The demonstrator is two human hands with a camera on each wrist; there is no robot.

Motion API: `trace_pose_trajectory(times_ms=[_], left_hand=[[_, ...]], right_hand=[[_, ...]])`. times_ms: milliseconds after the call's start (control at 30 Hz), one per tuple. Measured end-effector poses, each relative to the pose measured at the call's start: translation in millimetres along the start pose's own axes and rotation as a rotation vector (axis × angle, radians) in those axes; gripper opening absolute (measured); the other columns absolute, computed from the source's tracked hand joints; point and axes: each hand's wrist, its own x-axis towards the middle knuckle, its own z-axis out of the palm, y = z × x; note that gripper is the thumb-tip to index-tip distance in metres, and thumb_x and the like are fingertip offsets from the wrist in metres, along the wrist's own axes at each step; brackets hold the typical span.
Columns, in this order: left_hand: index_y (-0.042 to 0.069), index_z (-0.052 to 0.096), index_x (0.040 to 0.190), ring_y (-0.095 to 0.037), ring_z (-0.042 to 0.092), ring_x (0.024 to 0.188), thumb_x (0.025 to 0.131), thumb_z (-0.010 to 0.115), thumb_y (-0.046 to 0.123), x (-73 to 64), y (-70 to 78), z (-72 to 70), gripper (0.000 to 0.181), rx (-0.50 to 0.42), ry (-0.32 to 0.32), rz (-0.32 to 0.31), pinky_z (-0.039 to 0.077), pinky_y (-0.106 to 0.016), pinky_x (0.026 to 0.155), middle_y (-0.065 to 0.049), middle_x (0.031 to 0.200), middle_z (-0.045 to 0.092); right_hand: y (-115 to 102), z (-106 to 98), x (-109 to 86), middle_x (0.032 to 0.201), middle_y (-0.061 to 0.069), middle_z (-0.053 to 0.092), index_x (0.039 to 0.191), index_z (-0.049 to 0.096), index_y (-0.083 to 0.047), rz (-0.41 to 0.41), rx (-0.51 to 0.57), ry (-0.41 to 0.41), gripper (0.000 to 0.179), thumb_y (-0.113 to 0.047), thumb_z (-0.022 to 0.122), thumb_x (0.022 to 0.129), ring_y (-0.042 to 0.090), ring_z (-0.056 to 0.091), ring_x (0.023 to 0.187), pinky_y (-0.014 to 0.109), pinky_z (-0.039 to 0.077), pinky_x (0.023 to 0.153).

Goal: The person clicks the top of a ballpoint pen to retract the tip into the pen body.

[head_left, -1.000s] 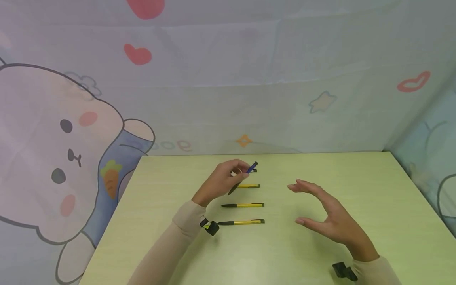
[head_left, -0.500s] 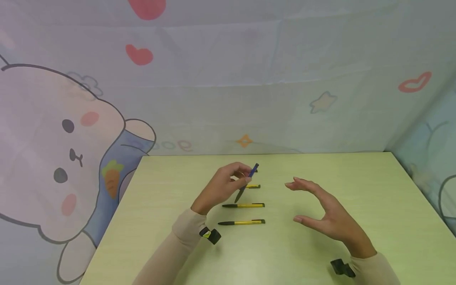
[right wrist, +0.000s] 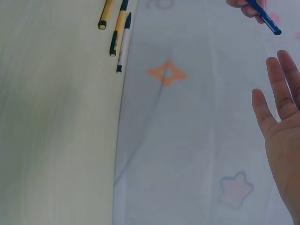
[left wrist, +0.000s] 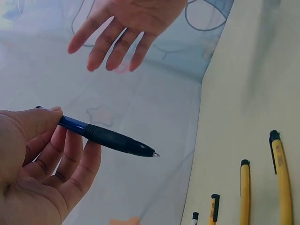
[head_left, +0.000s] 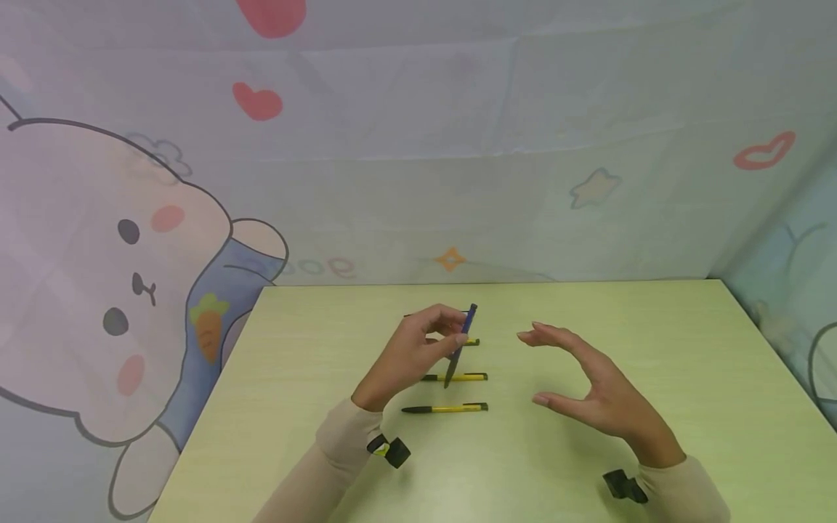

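My left hand (head_left: 413, 356) pinches a blue pen (left wrist: 77, 125) between thumb and fingers, held above the table. Its black rubber grip and metal tip point down toward me in the head view, and the blue end is up. Beneath it lie yellow pens in a row: the nearest yellow pen (head_left: 451, 409) shows whole, while the middle yellow pen (head_left: 469, 377) and the far yellow pen (head_left: 474, 341) are partly covered by the hand and blue pen. A white pen (right wrist: 123, 44) lies farthest back. My right hand (head_left: 604, 388) hovers to the right, fingers extended, thumb apart, holding nothing.
The pale yellow table (head_left: 556, 479) ends at the back against a printed cloth (head_left: 523, 218) with a cartoon animal on the left. A side cloth (head_left: 798, 290) hangs beyond the right edge. Small black cameras sit at both wrists.
The blue pen has swung from a slant to nearly upright in the head view, as my left hand moved slightly toward me and right. My right hand drifted slightly left.
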Motion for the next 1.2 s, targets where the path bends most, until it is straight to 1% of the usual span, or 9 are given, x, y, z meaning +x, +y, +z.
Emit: trace_pose_trajectory(times_ms=[100, 200, 367, 433, 533, 767, 933, 1033, 1200], left_hand=[[0.015, 0.066, 0.124, -0.018, 0.069, 0.096, 0.099, 0.068, 0.020, -2.4, 1.2, 2.5, 0.025, -0.048, 0.005, 0.002, 0.061, -0.044, 0.078, -0.003, 0.107, 0.070], [0.013, 0.066, 0.123, -0.020, 0.069, 0.095, 0.099, 0.069, 0.018, -5.0, 2.3, 4.7, 0.024, -0.087, 0.008, 0.005, 0.061, -0.043, 0.078, -0.006, 0.107, 0.070], [0.011, 0.065, 0.123, -0.019, 0.068, 0.097, 0.099, 0.069, 0.017, -10.1, 6.9, 8.0, 0.025, -0.084, 0.018, -0.003, 0.060, -0.036, 0.079, -0.005, 0.107, 0.069], [0.012, 0.065, 0.124, -0.018, 0.068, 0.098, 0.099, 0.069, 0.018, -11.9, 8.9, 9.4, 0.026, -0.078, 0.023, -0.007, 0.059, -0.036, 0.078, -0.004, 0.107, 0.069], [0.013, 0.064, 0.124, -0.019, 0.068, 0.096, 0.098, 0.069, 0.017, -13.6, 10.6, 11.6, 0.026, -0.097, 0.022, -0.004, 0.061, -0.038, 0.078, -0.005, 0.107, 0.068], [0.013, 0.064, 0.123, -0.019, 0.067, 0.096, 0.098, 0.070, 0.016, -18.4, 14.6, 15.7, 0.026, -0.107, 0.035, -0.020, 0.061, -0.035, 0.080, -0.005, 0.107, 0.066], [0.010, 0.063, 0.122, -0.022, 0.067, 0.095, 0.098, 0.070, 0.015, -21.9, 16.9, 19.5, 0.026, -0.189, 0.022, -0.036, 0.063, -0.039, 0.076, -0.008, 0.107, 0.065], [0.010, 0.063, 0.122, -0.022, 0.067, 0.096, 0.098, 0.070, 0.014, -22.9, 17.7, 22.2, 0.025, -0.228, 0.012, -0.034, 0.062, -0.042, 0.077, -0.010, 0.107, 0.065], [0.010, 0.062, 0.123, -0.021, 0.067, 0.097, 0.098, 0.069, 0.014, -24.2, 19.3, 25.8, 0.026, -0.232, 0.011, -0.026, 0.062, -0.044, 0.078, -0.009, 0.108, 0.066]], right_hand=[[-1.8, 0.6, 1.6, 0.143, 0.013, 0.058, 0.154, 0.037, 0.000, 0.009, 0.000, -0.004, 0.094, 0.000, 0.088, 0.075, 0.020, 0.053, 0.133, 0.022, 0.029, 0.118], [-3.0, 1.4, 3.2, 0.143, 0.012, 0.058, 0.154, 0.036, -0.001, 0.017, 0.002, -0.009, 0.094, 0.000, 0.088, 0.075, 0.020, 0.053, 0.133, 0.021, 0.029, 0.118], [-3.2, 2.8, 6.6, 0.143, 0.011, 0.058, 0.154, 0.038, -0.002, 0.018, 0.002, -0.014, 0.094, -0.001, 0.088, 0.075, 0.020, 0.053, 0.132, 0.021, 0.029, 0.118], [-3.6, 2.9, 7.8, 0.144, 0.010, 0.057, 0.153, 0.039, -0.004, 0.020, -0.002, -0.015, 0.092, -0.002, 0.089, 0.075, 0.020, 0.052, 0.133, 0.021, 0.030, 0.118], [-3.2, 3.3, 9.9, 0.143, 0.011, 0.057, 0.152, 0.041, -0.004, 0.009, -0.002, -0.018, 0.091, -0.002, 0.089, 0.074, 0.021, 0.052, 0.133, 0.022, 0.030, 0.117], [-1.4, 6.2, 15.3, 0.143, 0.010, 0.058, 0.152, 0.041, -0.001, -0.034, 0.008, -0.018, 0.095, -0.002, 0.091, 0.071, 0.021, 0.053, 0.132, 0.023, 0.030, 0.118], [-3.0, 8.5, 20.1, 0.144, 0.007, 0.057, 0.153, 0.038, -0.002, -0.035, 0.006, -0.038, 0.096, -0.005, 0.091, 0.073, 0.023, 0.054, 0.131, 0.024, 0.031, 0.118], [-3.9, 10.6, 22.4, 0.145, 0.006, 0.056, 0.155, 0.036, -0.003, -0.024, -0.002, -0.054, 0.097, -0.007, 0.091, 0.074, 0.023, 0.054, 0.130, 0.023, 0.033, 0.116], [-7.7, 15.3, 26.7, 0.145, 0.003, 0.055, 0.156, 0.034, -0.005, -0.009, -0.015, -0.063, 0.101, -0.006, 0.091, 0.073, 0.024, 0.055, 0.129, 0.022, 0.034, 0.114]])
